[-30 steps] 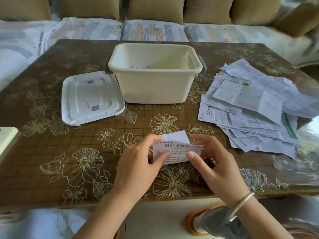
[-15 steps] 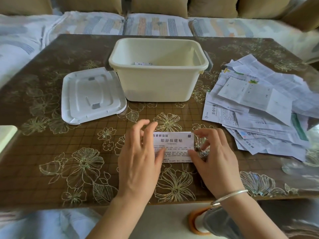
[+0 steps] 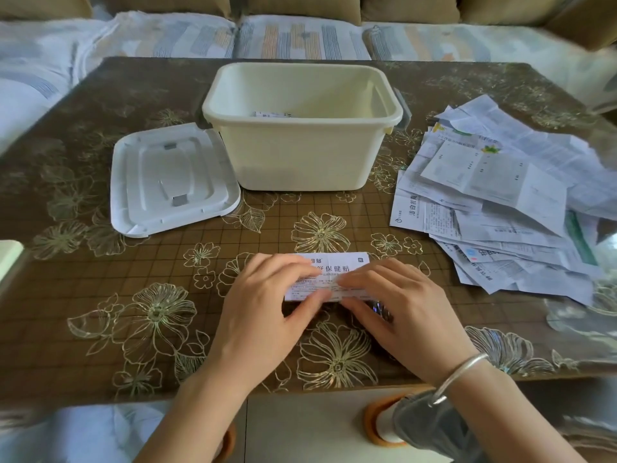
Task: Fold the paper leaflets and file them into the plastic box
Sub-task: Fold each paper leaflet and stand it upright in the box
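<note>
- The left hand's fingers (image 3: 293, 269) lie nearly straight and close together across the left part of the leaflet (image 3: 337, 267), pressing it flat. The thumb sits at the paper's near edge.
- The right hand's fingers (image 3: 364, 275) are likewise laid flat, pointing left along the lower middle, with the thumb below the near edge. Whether either thumb reaches under the paper cannot be told.
- The left hand (image 3: 267, 305) and right hand (image 3: 394, 305) angle inward, almost meeting. A bracelet (image 3: 460, 369) circles the right wrist.
- Half a second ago the hands sat at the leaflet's two ends, leaving its print bare. They have since closed in over it. A second ago it was held off the table (image 3: 100, 295).
- The leaflet is a white folded strip with dark print, lying in front of the plastic box (image 3: 300, 152).
- A folded paper (image 3: 270, 114) lies inside the box. Its lid (image 3: 173, 182) rests just left of the box, and a pile of leaflets (image 3: 494, 208) lies to the right.
</note>
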The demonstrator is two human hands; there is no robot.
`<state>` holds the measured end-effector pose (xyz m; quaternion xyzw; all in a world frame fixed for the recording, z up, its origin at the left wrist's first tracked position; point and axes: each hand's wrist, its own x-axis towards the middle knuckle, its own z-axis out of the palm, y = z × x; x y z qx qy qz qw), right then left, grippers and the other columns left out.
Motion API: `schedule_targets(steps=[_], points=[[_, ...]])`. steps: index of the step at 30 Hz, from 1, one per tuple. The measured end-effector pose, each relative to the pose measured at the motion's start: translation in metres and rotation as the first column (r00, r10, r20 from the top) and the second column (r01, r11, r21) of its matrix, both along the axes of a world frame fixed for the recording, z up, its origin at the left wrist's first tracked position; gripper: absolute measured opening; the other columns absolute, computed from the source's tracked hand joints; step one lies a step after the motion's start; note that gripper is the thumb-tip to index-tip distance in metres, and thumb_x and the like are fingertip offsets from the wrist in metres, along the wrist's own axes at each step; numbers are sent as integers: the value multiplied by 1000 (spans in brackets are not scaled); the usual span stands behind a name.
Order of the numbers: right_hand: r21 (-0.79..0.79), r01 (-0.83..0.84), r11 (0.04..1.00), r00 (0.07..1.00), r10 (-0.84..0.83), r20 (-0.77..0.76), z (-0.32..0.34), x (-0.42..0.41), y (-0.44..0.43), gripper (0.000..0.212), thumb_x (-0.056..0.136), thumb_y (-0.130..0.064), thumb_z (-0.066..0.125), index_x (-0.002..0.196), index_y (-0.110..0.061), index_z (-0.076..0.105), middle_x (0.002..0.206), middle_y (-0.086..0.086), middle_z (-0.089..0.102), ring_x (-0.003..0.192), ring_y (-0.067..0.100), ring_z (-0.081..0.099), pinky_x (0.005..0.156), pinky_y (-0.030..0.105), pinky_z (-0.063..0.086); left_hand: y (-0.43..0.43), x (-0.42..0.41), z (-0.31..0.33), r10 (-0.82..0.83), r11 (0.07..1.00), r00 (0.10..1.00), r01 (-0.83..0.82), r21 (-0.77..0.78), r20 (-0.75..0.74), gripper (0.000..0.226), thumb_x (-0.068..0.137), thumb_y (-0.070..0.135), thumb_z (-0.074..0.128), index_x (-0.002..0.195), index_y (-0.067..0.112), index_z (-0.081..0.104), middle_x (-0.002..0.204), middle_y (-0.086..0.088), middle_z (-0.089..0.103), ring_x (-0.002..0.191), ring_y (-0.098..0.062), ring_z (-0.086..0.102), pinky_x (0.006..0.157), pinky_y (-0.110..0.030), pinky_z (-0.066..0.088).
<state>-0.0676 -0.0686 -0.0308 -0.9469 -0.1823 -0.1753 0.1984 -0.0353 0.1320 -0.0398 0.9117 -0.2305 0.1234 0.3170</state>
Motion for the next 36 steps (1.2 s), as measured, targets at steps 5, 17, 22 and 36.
schedule_targets(steps=[5, 17, 22, 36], points=[[143, 98, 985, 994, -103, 26, 1, 4, 6, 24, 91, -40, 52, 98, -23, 69, 87, -14, 68, 80, 5, 61, 60, 27, 53, 8, 8, 4, -49, 999, 998, 49, 2, -44, 42, 79, 61, 61, 102, 29, 73, 107, 23, 65, 103, 0, 54, 86, -10, 39], [149, 342, 928, 940, -340, -39, 0, 32, 12, 5, 84, -34, 68, 86, -30, 66, 79, -16, 60, 73, 7, 49, 56, 15, 36, -9, 25, 6, 192, 979, 981, -190, 77, -24, 25, 83, 47, 56, 94, 26, 66, 88, 16, 57, 69, -4, 50, 51, -11, 33], [52, 354, 934, 933, -349, -85, 3, 35, 12, 9, 82, -37, 69, 89, -31, 68, 86, -16, 57, 83, 7, 47, 57, 14, 33, -14, 21, 5, 238, 966, 971, -239, 99, 21, 43, 79, 38, 66, 116, 17, 62, 118, 2, 58, 89, -9, 57, 66, -8, 41], [-306, 70, 950, 706, -264, -658, 61, 79, 14, 42, 74, -49, 75, 101, -21, 61, 98, -8, 61, 88, 12, 54, 78, 24, 47, -11, 17, 0, 59, 998, 993, -62, 26, 104, 11, 83, 24, 69, 93, 18, 71, 91, 10, 63, 83, -10, 56, 74, -30, 50]])
